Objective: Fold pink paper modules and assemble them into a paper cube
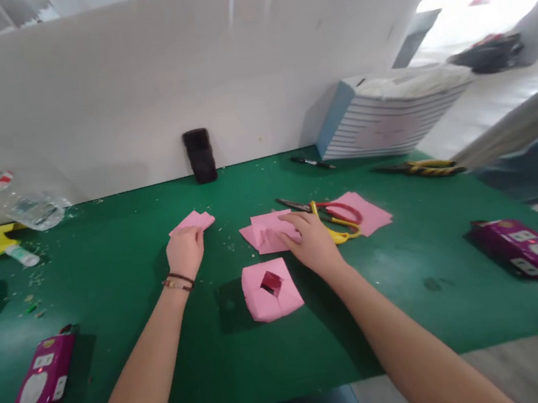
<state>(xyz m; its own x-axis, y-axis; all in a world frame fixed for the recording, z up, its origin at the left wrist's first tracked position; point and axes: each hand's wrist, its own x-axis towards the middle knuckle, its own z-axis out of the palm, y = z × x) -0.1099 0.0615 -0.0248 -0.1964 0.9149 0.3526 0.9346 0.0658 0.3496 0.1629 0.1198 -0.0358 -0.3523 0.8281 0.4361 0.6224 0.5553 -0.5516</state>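
My left hand (pixel 185 251) is closed on a small folded piece of pink paper (pixel 194 221), which sticks out past the fingers. With thumb and fingers apart, my right hand (pixel 311 239) rests on the right part of some overlapping pink paper sheets (pixel 268 230). Between my forearms sits a boxy pink folded-paper cube (pixel 274 301) with a square opening in its top and something dark red inside. Scissors (pixel 334 213) with red and yellow handles lie just beyond my right hand, partly over more pink paper (pixel 368 212).
A black phone (pixel 200 156) leans on the white partition. Purple packets (pixel 46 373) (pixel 528 247) lie at both sides. At the back right are a pen (pixel 312 162), a striped box (pixel 388 119) and pliers (pixel 420 169). A plastic bottle (pixel 37 209) lies at the left.
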